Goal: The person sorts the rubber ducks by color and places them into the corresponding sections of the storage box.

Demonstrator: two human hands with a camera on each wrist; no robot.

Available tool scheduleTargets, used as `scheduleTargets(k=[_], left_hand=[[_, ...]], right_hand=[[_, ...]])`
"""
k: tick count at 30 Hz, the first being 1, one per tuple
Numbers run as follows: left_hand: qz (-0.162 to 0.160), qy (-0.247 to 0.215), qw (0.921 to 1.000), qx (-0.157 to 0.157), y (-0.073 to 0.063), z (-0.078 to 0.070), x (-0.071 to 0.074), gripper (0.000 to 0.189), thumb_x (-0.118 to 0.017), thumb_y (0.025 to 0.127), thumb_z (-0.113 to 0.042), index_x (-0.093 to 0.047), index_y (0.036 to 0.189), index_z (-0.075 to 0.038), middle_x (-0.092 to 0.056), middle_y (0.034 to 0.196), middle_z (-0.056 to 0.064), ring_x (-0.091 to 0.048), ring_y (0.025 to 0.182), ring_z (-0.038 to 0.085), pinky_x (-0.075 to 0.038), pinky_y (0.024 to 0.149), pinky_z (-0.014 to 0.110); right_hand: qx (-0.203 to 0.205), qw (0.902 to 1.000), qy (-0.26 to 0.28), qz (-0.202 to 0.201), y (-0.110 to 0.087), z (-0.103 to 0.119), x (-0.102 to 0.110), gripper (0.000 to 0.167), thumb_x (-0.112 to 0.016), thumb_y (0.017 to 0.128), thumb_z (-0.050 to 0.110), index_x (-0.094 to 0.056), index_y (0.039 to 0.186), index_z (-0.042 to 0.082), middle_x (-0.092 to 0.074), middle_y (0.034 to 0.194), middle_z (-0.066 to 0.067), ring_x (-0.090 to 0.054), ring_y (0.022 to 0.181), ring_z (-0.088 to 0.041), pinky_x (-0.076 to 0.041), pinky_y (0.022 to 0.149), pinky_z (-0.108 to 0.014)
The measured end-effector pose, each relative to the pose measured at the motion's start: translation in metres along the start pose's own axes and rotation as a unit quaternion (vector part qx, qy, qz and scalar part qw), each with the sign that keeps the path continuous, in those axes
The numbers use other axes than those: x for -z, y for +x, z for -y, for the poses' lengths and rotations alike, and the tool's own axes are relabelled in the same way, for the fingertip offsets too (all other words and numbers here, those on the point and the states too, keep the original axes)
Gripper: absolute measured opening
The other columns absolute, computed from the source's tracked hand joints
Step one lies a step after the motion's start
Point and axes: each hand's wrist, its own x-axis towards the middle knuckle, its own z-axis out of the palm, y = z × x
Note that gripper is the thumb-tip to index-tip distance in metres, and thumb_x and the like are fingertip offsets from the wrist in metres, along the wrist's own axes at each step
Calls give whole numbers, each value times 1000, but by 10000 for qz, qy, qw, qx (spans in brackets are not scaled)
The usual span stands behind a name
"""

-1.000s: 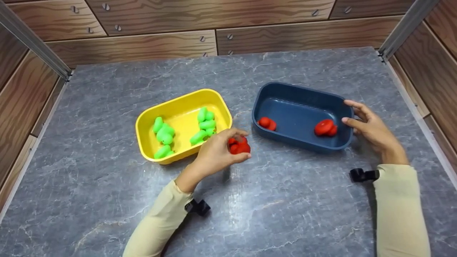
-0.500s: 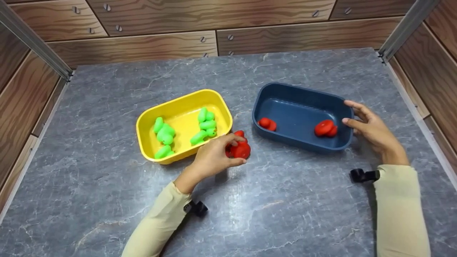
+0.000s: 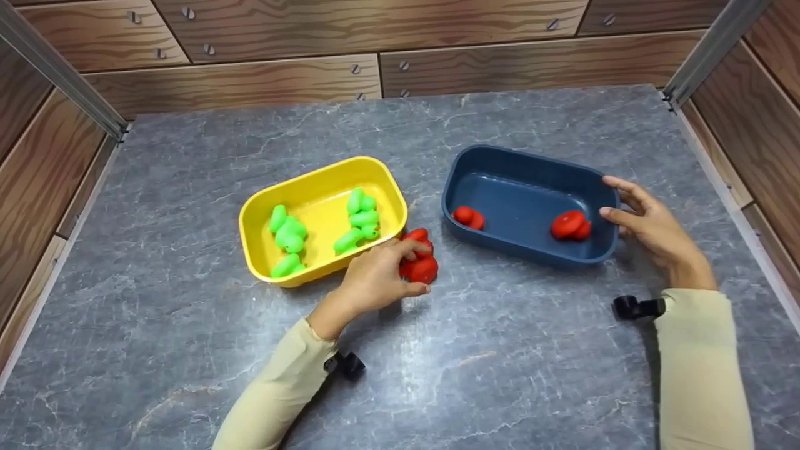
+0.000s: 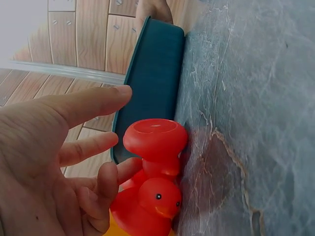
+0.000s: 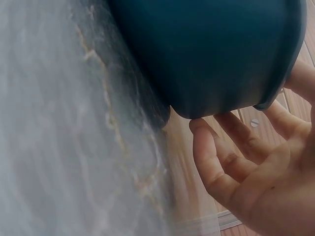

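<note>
Beside the yellow bin's near right corner, my left hand (image 3: pixel 378 275) reaches over a cluster of red rubber ducks (image 3: pixel 423 269) on the table. In the left wrist view, one duck shows its flat base (image 4: pixel 156 135); another red duck (image 4: pixel 147 206) faces the table. The thumb is apart from them, and some fingertips lie against or just beside the ducks; firm contact cannot be told. My right hand (image 3: pixel 656 225) holds the blue bin (image 3: pixel 525 247) by its right end, thumb over the rim, other fingers against the outer wall (image 5: pixel 211 73). Red ducks (image 3: pixel 569 225) lie inside at both ends.
The yellow bin (image 3: pixel 312 172) stands left of the blue one, with several green rubber ducks (image 3: pixel 290 236) in it. Wood-patterned panels (image 3: pixel 281 31) border the grey marbled table (image 3: pixel 500 375) at the back and sides.
My left hand has shifted slightly down and left around the red ducks, leaving more of them visible. The right hand and both bins stay put.
</note>
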Motion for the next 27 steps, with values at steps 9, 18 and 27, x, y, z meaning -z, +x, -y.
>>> scheduleTargets(k=[9,18,27], left_hand=[[198,776,9968,-10,-2,-4,-2,50,-81,76,-33,-62,122,-27,-61,116,7,-63,92,28,-50,74,44],[290,1248,9916,-154,0,-6,-4,52,-80,78,-25,-60,126,-28,-57,119,9,-63,87,32,-51,71,46],[-91,1485,9881,-379,2,-4,-7,46,-78,79,-23,-62,122,-27,-60,115,9,-64,80,33,-52,65,46]], right_hand=[[57,10000,66,-8,0,-2,0,52,-61,93,4,-47,141,18,-51,121,4,-61,91,-2,-54,67,-17],[23,9998,181,9,1,-2,-1,51,-60,93,2,-47,139,19,-51,121,4,-61,89,-3,-53,66,-17],[-2,10000,70,-7,1,-1,0,52,-62,92,5,-48,139,20,-51,120,5,-60,86,-2,-52,65,-16]])
